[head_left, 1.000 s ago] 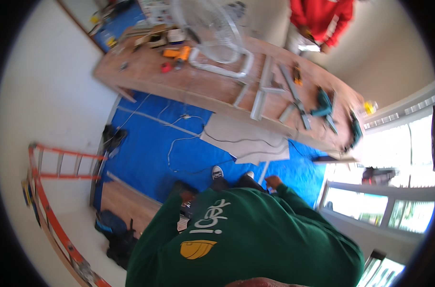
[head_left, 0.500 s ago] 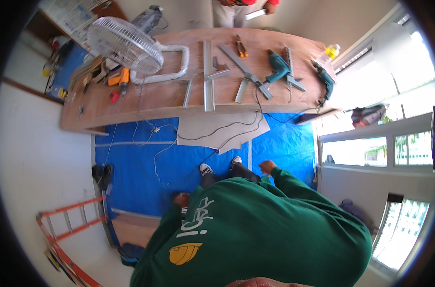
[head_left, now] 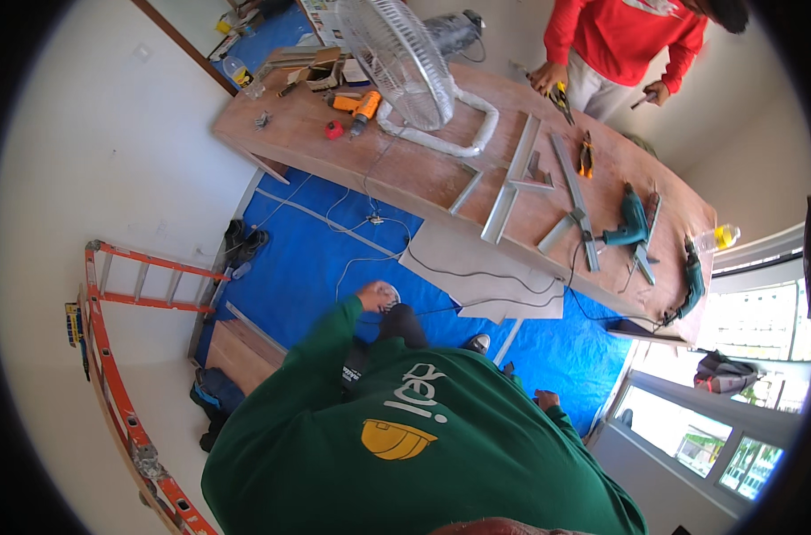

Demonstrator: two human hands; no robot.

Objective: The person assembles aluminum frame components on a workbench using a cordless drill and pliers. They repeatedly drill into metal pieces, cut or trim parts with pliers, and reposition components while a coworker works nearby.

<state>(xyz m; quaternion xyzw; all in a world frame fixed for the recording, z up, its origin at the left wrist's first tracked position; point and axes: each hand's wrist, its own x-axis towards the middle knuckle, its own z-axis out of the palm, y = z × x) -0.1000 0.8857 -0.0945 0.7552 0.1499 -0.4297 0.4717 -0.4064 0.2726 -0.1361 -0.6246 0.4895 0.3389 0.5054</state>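
Observation:
My left hand [head_left: 376, 296] hangs in front of my left leg, over a shoe [head_left: 389, 298], its fingers loosely apart with nothing seen in them. Low at my right side is my right hand [head_left: 545, 400], small and partly turned away; its fingers do not show clearly. Neither hand touches the wooden table [head_left: 334, 174] ahead. On that table lie metal channel pieces [head_left: 515, 183], a long flat metal strip [head_left: 573, 192], orange-handled pliers [head_left: 586, 156], a green drill [head_left: 634, 218], another green power tool [head_left: 693, 281] and an orange cordless drill [head_left: 359, 107].
A white fan [head_left: 401, 67] stands on the table. Across it, a person in a red top [head_left: 615, 40] holds a yellow-and-black hand tool [head_left: 561, 100]. Cables [head_left: 486, 272] cross the blue floor sheet [head_left: 312, 254] and cardboard [head_left: 477, 259]. An orange ladder [head_left: 125, 401] stands left.
My view has swung leftward, so the table appears tilted and farther right. My left hand has come forward from my side. More of the person opposite now shows, with the yellow-and-black tool.

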